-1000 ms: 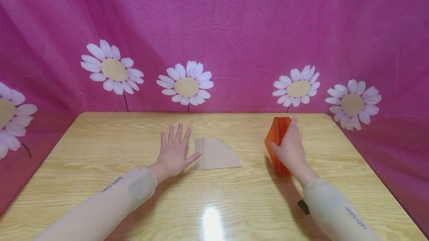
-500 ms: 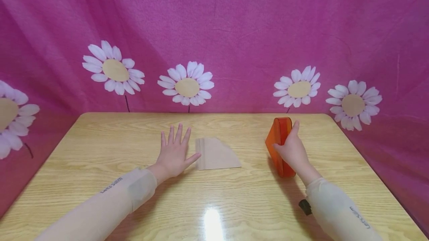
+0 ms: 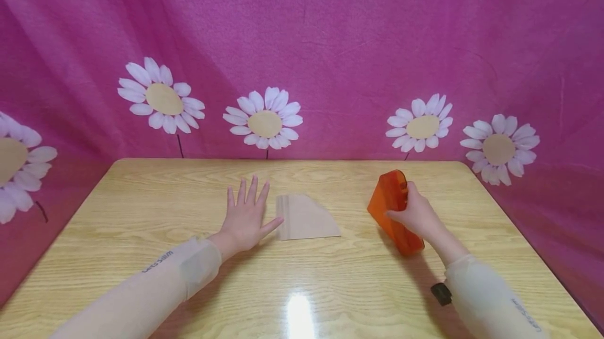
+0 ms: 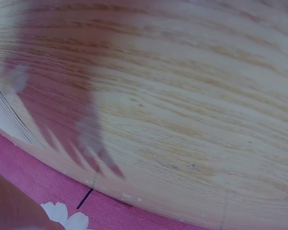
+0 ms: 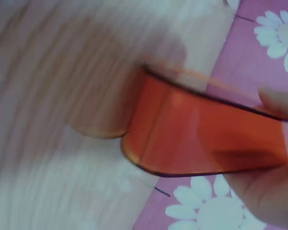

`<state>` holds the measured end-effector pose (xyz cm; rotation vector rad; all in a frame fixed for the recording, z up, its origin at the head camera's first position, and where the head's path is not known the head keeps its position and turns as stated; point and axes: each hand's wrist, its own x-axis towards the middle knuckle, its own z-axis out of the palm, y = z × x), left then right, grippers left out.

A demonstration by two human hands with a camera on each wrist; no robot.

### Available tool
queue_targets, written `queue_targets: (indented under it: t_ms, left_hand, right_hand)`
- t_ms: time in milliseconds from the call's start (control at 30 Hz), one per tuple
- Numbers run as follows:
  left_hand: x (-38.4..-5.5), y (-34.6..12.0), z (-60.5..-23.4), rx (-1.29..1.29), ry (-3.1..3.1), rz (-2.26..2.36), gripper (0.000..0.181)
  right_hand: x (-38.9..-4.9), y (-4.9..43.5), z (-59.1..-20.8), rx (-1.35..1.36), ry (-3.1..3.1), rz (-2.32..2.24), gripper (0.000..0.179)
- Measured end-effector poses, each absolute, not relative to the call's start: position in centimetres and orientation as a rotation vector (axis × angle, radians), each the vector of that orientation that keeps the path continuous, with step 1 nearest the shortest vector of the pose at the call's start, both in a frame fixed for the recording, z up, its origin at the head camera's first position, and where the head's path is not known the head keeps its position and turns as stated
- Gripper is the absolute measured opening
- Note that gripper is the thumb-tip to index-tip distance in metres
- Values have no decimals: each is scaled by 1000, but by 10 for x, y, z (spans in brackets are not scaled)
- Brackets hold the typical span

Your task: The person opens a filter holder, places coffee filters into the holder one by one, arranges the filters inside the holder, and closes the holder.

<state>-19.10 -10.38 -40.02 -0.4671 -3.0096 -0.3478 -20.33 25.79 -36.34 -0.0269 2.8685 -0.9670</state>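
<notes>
An orange see-through plastic holder, wedge-shaped with rounded ends, is in my right hand on the right of the table. The right thumb lies along its near side; the other fingers are mostly hidden behind it. In the right wrist view the holder sits between thumb and fingers, tilted and slightly blurred. A flat brown paper coffee filter with a ribbed left edge lies mid-table. Left of it is my left hand, palm down with fingers spread, its thumb tip over the filter's ribbed edge.
The wood-grain table ends at a pink cloth printed with white daisies, at the back and sides. A bright light reflection shows near the front. A small dark item sits at the right sleeve.
My right hand has drawn slightly right and nearer, and the orange holder has tilted, its lower end swinging right. My left hand and the filter stay in place.
</notes>
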Motion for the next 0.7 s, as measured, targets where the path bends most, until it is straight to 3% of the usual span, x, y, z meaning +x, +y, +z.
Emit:
queue_targets:
  t_ms: [367,700]
  left_hand:
    - [-192,-104,-402,-466,-3005,-323,86]
    - [-194,-103,-403,-482,-3003,-361,85]
  right_hand:
    - [-201,276,-355,-485,2739,-876,58]
    - [-197,261,-351,-685,2585,-833,50]
